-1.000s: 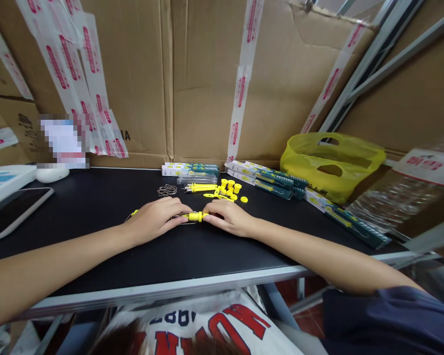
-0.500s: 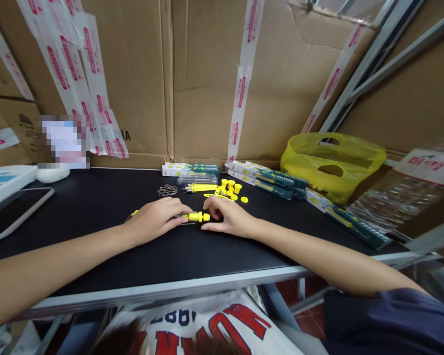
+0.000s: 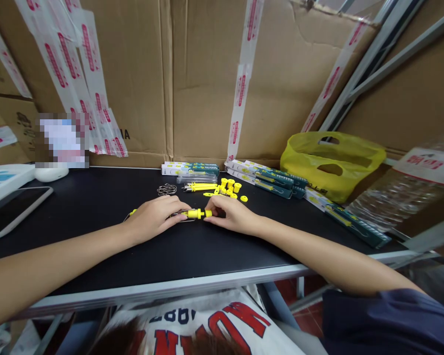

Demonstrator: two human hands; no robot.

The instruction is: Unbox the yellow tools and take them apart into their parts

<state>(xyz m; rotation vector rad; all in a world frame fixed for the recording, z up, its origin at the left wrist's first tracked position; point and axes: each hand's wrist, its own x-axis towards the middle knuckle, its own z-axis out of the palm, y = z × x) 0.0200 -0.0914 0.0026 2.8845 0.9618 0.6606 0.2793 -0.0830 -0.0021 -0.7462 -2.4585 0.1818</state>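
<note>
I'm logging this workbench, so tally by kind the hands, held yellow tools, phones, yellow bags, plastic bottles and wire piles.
Hands: 2 (left hand, right hand)
Held yellow tool: 1
Phone: 1
Yellow bag: 1
Plastic bottle: 1
Wire pile: 1
Total: 7

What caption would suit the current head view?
Two hands work on a small yellow device above a black tabletop.

Beside the matt black bench (image 3: 151, 261) with its smooth metal edge (image 3: 170, 287), a crinkled yellow plastic bag (image 3: 318, 182) and glossy clear bottle (image 3: 392, 197) look thin; behind the bench stands dull brown cardboard (image 3: 207, 98) striped with shiny tape (image 3: 242, 84).
</note>
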